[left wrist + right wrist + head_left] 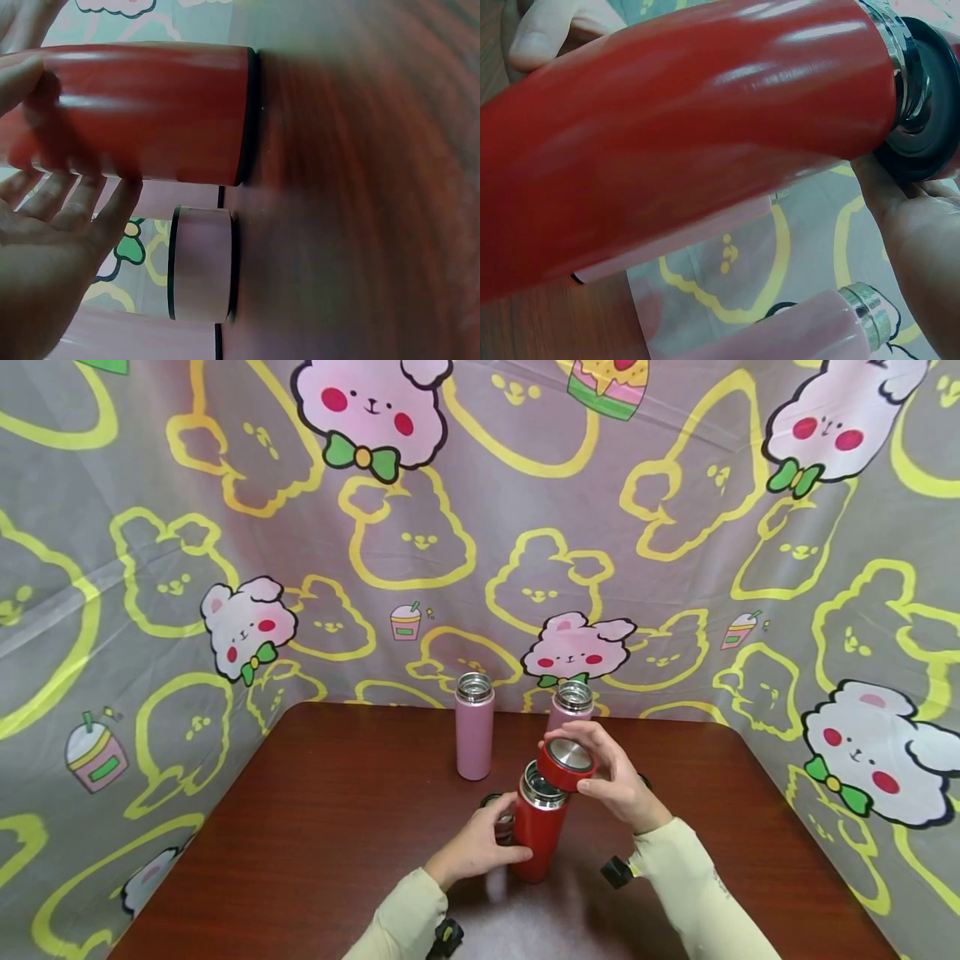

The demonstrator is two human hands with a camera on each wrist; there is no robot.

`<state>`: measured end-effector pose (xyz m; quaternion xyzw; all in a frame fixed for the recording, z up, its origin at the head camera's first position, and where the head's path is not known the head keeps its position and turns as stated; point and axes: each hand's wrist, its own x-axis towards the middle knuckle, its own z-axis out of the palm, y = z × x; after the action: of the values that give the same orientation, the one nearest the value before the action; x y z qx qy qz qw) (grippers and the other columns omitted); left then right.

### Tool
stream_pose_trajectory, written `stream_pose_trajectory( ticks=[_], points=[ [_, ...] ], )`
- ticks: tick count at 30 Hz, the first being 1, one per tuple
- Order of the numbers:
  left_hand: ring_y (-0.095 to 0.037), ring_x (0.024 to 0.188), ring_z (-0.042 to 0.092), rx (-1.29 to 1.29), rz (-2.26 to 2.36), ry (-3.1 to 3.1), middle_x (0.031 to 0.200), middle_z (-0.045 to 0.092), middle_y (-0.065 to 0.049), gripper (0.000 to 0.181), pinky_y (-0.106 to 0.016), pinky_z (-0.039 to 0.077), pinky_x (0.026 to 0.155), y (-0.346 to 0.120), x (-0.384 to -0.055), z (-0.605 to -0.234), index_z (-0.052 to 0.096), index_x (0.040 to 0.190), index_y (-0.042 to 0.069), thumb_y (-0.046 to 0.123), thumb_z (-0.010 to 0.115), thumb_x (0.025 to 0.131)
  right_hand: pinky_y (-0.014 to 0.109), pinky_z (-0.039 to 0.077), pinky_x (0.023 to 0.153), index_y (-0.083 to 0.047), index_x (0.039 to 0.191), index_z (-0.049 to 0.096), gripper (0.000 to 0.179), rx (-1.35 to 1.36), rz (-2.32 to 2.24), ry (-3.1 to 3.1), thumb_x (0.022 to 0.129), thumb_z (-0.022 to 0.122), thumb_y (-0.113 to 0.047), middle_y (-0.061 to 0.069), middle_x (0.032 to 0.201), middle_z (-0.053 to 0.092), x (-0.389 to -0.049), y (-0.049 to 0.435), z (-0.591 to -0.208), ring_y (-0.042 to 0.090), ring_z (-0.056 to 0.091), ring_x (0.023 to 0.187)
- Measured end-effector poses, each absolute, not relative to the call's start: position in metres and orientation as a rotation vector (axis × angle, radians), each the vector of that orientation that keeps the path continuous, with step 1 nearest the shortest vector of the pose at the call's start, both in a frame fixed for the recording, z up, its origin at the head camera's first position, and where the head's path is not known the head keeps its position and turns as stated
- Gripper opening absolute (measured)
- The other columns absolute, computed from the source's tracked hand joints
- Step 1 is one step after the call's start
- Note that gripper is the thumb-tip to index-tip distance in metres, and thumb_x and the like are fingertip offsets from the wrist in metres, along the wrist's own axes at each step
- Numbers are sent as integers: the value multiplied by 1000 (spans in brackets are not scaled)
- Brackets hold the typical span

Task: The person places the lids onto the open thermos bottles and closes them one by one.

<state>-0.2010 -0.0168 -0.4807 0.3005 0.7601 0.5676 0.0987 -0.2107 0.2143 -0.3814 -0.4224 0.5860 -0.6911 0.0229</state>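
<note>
A red thermos bottle [536,839] stands upright on the table, its steel mouth uncovered. My left hand [476,847] grips its body from the left, thumb on the near side. With my right hand [618,781] I hold the red lid [558,770] by its rim, tilted right beside the bottle's mouth. The lid's steel top faces me in the head view; in the right wrist view its dark underside [934,97] is close against the neck. Behind my left hand, a pink lid [202,264] sits on the table.
Farther back on the brown table [337,827] stands a lidless pink bottle [474,735]. Another lidless pink bottle [572,702] is behind my right hand, partly hidden. A patterned cloth [420,652] surrounds the table at the back and sides.
</note>
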Motion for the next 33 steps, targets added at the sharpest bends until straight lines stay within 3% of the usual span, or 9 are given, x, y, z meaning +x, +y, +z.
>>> stream_pose_trajectory(
  ticks=[6,11,16,25,33],
  points=[
    [-24,114,55,880,1702,2220,124,56,-4,67,-34,44,96,-18,-201,-481,44,136,13,17,77,78,46,42,97,10,136,25,64,-1437,-2110,1585,81,54,-1,30,135,37,-221,210,-382,36,42,125],
    [-25,114,56,888,1711,2207,125,56,-6,67,-38,44,96,-18,-202,-483,43,136,12,15,77,78,48,40,99,4,140,27,65,-1423,-2067,1524,81,54,-3,26,137,37,-224,207,-379,36,40,127],
    [-33,116,52,893,1718,2188,125,55,-10,68,-50,42,97,-17,-205,-483,43,136,7,8,76,77,49,38,100,-1,141,32,64,-1369,-2034,1509,81,54,-4,22,137,40,-225,203,-375,34,41,127],
    [-25,115,54,919,1720,2182,124,57,-6,66,-33,44,95,-20,-204,-483,44,137,11,17,76,79,51,38,99,5,140,29,65,-1379,-1981,1506,80,52,-4,23,136,40,-226,204,-372,34,39,127],
    [-26,113,56,927,1730,2155,123,57,-8,66,-32,45,94,-20,-204,-481,44,136,7,13,76,79,52,41,96,5,139,31,66,-1381,-1921,1568,78,54,-4,22,133,42,-228,202,-368,34,40,124]
  ],
)
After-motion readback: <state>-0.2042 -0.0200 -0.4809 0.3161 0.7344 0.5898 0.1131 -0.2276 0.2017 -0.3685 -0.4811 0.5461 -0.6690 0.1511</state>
